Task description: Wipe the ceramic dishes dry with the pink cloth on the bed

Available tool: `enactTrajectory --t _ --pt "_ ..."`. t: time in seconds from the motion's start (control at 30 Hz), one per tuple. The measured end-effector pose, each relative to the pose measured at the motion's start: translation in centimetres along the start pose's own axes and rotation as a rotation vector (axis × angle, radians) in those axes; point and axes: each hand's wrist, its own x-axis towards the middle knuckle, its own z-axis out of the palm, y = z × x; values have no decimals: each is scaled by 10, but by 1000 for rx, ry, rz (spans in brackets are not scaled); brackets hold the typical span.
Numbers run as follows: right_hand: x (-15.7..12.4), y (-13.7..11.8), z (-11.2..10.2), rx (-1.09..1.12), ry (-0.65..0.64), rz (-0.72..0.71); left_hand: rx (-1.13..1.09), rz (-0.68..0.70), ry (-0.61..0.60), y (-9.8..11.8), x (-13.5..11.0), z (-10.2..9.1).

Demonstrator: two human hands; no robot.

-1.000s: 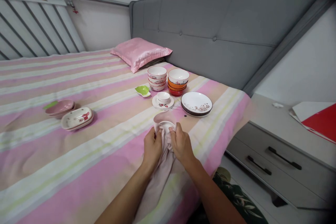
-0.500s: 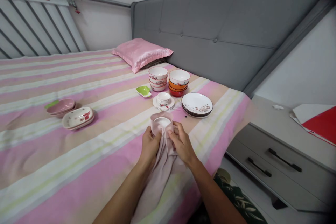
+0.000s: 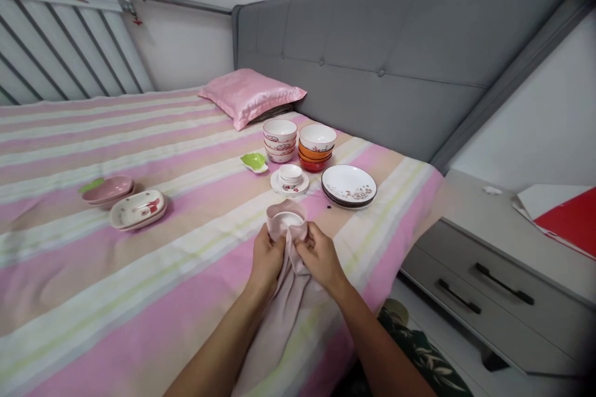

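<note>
A small white cup (image 3: pixel 287 219) sits wrapped in a pale pink cloth (image 3: pixel 279 316) above the striped bed sheet. My left hand (image 3: pixel 266 258) grips the cloth and cup from the left, fingers closed. My right hand (image 3: pixel 320 257) pinches the cloth against the cup from the right. The cloth hangs down between my forearms. Just beyond the cup stand a stack of small saucers with a little cup (image 3: pixel 290 180) and a stack of flowered plates (image 3: pixel 349 185).
Two stacks of bowls (image 3: pixel 279 138), one white and one orange (image 3: pixel 317 146), stand behind a green leaf dish (image 3: pixel 254 161). A pink dish (image 3: pixel 107 190) and oval dish (image 3: pixel 137 209) lie left. A pink pillow (image 3: pixel 251 93), grey headboard and drawer unit (image 3: pixel 488 285) border the bed.
The cloth has been drawn further round the cup's rim and my right fingers have shifted lower on it. Both hands stay in about the same place.
</note>
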Motion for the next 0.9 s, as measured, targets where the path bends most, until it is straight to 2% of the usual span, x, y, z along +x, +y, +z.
enactTrajectory --t 0.1,0.23,0.43,0.7,0.9 --pt "-1 -2 1 -169 48 -2 169 67 -24 -3 -1 -1" --pt "1 -2 2 -273 69 13 382 143 -34 -1 -4 -1" --pt "1 3 1 -438 117 -28 551 184 -69 1 -6 -1" --pt "-1 -1 -5 -656 125 -52 577 164 -229 2 -5 -3" --pt "0 -2 -8 -678 115 -53 603 139 -266 3 -5 -3"
